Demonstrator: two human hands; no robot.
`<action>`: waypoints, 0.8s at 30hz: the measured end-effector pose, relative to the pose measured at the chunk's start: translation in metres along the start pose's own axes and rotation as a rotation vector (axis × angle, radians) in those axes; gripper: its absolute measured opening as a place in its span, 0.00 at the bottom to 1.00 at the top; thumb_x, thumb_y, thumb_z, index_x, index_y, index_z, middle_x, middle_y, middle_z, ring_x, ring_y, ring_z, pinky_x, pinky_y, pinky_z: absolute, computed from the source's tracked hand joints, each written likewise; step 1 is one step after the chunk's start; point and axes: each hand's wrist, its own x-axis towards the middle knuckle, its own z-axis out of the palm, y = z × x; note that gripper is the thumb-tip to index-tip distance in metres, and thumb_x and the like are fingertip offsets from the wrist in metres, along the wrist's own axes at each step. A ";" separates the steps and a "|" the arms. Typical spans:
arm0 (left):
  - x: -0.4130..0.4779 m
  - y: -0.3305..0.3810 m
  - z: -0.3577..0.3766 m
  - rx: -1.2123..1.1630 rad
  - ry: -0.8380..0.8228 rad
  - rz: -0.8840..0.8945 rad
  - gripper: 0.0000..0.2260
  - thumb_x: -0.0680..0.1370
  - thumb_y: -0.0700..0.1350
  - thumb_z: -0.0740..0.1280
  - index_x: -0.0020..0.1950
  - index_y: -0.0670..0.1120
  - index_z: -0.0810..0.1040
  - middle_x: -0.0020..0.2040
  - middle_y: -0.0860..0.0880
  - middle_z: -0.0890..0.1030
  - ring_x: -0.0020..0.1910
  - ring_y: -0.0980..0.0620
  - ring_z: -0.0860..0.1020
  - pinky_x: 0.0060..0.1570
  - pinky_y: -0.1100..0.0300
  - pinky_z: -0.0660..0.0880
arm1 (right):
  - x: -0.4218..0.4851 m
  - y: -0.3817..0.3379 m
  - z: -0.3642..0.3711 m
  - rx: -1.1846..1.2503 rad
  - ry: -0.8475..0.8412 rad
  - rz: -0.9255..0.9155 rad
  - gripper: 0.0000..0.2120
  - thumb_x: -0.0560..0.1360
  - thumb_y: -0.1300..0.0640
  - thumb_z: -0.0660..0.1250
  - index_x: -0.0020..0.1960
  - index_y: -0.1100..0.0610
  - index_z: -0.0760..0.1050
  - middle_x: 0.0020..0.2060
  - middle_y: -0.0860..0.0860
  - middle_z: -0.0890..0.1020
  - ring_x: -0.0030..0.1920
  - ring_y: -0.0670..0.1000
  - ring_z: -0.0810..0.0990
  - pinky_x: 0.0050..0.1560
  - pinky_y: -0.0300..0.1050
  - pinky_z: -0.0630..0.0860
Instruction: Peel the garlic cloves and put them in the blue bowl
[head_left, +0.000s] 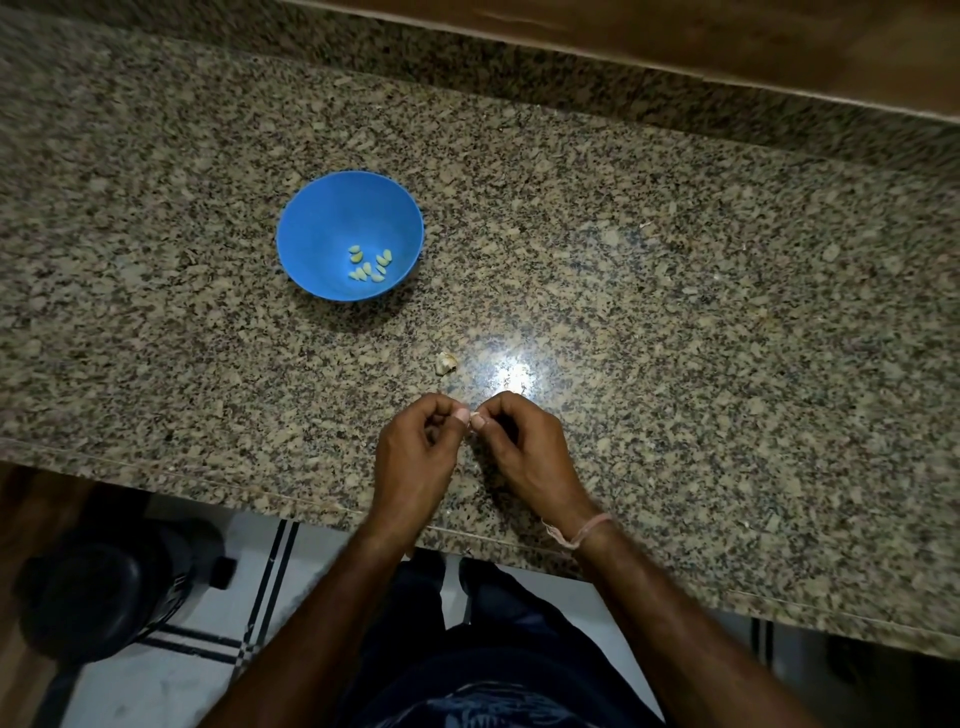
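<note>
1. The granite countertop (675, 312) serves as the work surface. The person stands at its near edge, so any skin would likely fall onto the stone rather than the floor.
2. The blue bowl (332, 208) sits upright to the left and well beyond the hands. It looks close enough for a short reach but out of the way of the peeling.
3. The left hand (415, 447) and right hand (524, 452) meet just above the counter with their fingers curled in tight. Each thumb and forefinger pinch the same small garlic clove (473, 417), one hand probably steadying it while the other picks at the skin. Little of the clove shows, and whether its skin is off cannot be told.
4. A papery garlic piece (445, 362) lies on the counter just beyond the hands. It is either an unpeeled clove or a husk.
5. Several peeled cloves (370, 265) lie clustered in the bowl's bottom, so the task seems well along.
</note>
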 end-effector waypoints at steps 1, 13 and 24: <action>0.000 0.001 0.000 -0.016 0.001 -0.011 0.04 0.82 0.49 0.69 0.50 0.52 0.83 0.43 0.55 0.85 0.44 0.53 0.83 0.46 0.47 0.82 | 0.000 0.000 -0.001 0.007 0.003 -0.009 0.06 0.82 0.57 0.70 0.47 0.57 0.80 0.38 0.46 0.80 0.37 0.43 0.76 0.38 0.37 0.71; 0.005 0.004 -0.001 -0.201 -0.124 -0.124 0.07 0.84 0.47 0.66 0.50 0.48 0.82 0.45 0.46 0.83 0.45 0.45 0.81 0.45 0.55 0.77 | 0.002 0.002 -0.004 0.031 -0.023 -0.084 0.02 0.80 0.60 0.71 0.48 0.58 0.82 0.41 0.50 0.82 0.40 0.48 0.79 0.40 0.39 0.73; 0.007 0.003 -0.001 -0.120 -0.044 -0.044 0.05 0.80 0.41 0.71 0.51 0.50 0.85 0.44 0.53 0.86 0.46 0.56 0.84 0.45 0.64 0.80 | 0.005 -0.003 -0.003 0.173 0.005 0.073 0.04 0.80 0.61 0.72 0.48 0.61 0.82 0.40 0.52 0.85 0.40 0.43 0.81 0.42 0.35 0.76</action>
